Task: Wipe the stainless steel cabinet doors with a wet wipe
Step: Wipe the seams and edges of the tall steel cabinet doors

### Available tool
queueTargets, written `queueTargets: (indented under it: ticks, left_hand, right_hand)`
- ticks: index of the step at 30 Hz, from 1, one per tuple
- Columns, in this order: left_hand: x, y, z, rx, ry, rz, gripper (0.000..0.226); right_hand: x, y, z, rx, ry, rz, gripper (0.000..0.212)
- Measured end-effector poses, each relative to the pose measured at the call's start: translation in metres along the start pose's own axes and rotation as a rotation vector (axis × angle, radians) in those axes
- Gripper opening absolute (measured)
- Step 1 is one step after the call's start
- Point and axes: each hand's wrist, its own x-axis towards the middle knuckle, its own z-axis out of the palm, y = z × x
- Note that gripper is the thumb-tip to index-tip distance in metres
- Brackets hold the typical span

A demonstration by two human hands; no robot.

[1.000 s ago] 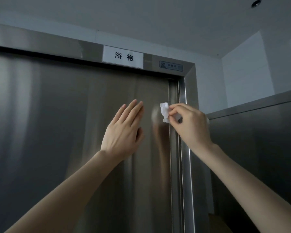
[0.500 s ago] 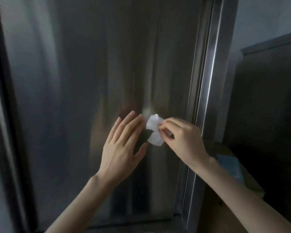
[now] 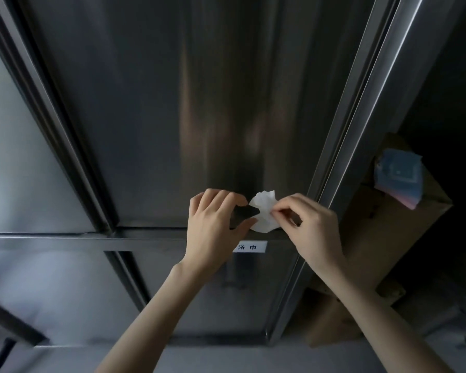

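Pinching the wet wipe [image 3: 264,214] in the right hand [image 3: 310,224] at the bottom right corner of the cabinet door [image 3: 172,103], with the left hand [image 3: 213,224] loosely curled, empty, just beside it.

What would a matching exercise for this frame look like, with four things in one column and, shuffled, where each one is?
Things
1. wet wipe
2. white label
3. blue packet
4. upper cabinet door

Places
A. on top of the cardboard box, right of the cabinet
B. above the steel strip, behind both hands
C. pinched in the fingers of the right hand
D. on the steel strip, just right of the wrist of the left hand

Pairs: 1-C, 2-D, 3-A, 4-B
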Motion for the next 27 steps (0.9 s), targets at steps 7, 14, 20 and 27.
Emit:
queueTargets:
  ticks: [7,14,20,27]
  left_hand:
    - [-0.005,0.017,0.009,-0.339,-0.180,-0.204,0.020]
    - [0.004,0.013,0.011,-0.279,-0.149,-0.108,0.017]
    - [0.026,-0.004,0.003,-0.135,-0.123,-0.129,0.015]
    - [0.051,0.014,0.002,-0.133,-0.203,0.004,0.009]
  right_hand:
    - [-0.014,0.009,-0.006,-0.056,0.028,-0.003,0.011]
    - [-0.022,0.023,-0.024,-0.078,-0.051,0.012,0.012]
    - [-0.025,0.039,-0.055,-0.146,-0.267,0.223,0.013]
    - [-0.008,0.035,-0.068,-0.214,-0.341,0.256,0.004]
